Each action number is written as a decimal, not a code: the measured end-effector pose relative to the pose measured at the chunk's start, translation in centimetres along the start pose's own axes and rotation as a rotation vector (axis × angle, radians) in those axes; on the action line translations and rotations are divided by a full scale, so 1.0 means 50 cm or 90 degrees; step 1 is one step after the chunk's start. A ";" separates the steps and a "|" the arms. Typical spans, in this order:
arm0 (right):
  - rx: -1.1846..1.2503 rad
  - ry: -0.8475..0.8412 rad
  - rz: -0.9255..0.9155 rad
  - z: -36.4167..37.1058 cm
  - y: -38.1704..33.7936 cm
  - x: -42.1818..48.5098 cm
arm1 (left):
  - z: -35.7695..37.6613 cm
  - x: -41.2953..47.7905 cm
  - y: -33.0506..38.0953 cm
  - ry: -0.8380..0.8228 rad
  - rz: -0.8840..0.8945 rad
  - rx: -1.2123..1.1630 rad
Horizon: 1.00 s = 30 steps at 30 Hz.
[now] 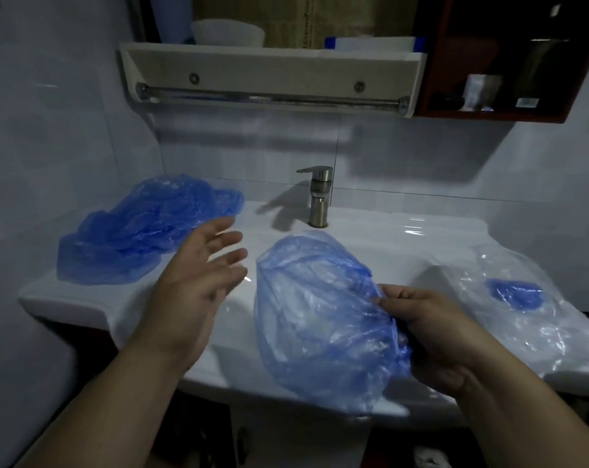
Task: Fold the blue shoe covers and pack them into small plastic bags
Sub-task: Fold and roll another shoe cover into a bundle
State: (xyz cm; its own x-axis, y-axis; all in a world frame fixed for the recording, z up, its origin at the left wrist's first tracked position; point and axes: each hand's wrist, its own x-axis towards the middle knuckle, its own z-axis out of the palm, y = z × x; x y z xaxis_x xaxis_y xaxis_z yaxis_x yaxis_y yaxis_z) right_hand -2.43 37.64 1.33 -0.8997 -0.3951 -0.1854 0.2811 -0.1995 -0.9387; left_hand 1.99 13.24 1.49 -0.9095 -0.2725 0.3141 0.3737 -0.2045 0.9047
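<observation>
A thin blue shoe cover (315,315) hangs spread out over the white sink basin, and my right hand (431,327) pinches its gathered right edge. My left hand (198,282) hovers just left of it with fingers straight and spread, holding nothing. A heap of blue shoe covers (144,228) lies on the counter at the back left. On the right side of the counter lie clear small plastic bags (529,319), one with a folded blue cover (514,293) inside.
A steel faucet (318,197) stands behind the white sink (380,251). Above it hangs a beige shelf with a towel rail (269,96); a dark red cabinet (495,62) is at the upper right. Tiled walls close in the left and back.
</observation>
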 end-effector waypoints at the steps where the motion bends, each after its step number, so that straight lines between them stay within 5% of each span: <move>1: 0.015 0.009 0.005 -0.003 0.000 -0.003 | -0.006 -0.011 0.003 -0.085 0.060 0.110; 4: 0.032 0.035 0.001 -0.021 0.009 -0.010 | -0.003 -0.038 -0.009 -0.349 0.113 0.482; 9: -0.004 0.027 0.034 -0.033 0.019 -0.029 | 0.026 -0.069 -0.059 -0.397 0.246 0.806; 13: -0.186 0.057 0.056 -0.025 0.008 -0.054 | -0.008 -0.058 -0.067 -0.342 0.367 0.777; 17: -0.676 0.211 -0.199 -0.056 0.014 -0.054 | 0.008 -0.032 -0.084 -0.359 0.148 0.670; 20: -0.698 0.118 -0.325 -0.054 0.001 -0.077 | -0.002 -0.031 -0.104 -0.423 0.156 0.712; 24: -0.814 -0.170 -0.121 -0.043 0.051 -0.064 | -0.027 -0.040 -0.107 -0.433 0.192 0.668; 30: -0.825 -0.066 -0.281 -0.041 0.031 -0.068 | -0.001 -0.065 -0.027 -0.401 0.027 0.640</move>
State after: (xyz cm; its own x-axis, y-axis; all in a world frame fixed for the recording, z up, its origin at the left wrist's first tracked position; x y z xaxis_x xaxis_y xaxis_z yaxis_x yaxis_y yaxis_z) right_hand 0.39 40.53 -0.08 -0.7875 -0.5937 0.1653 -0.5810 0.6256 -0.5206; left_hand 4.45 14.37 -0.78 -0.9343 0.3064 0.1819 0.3507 0.7003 0.6217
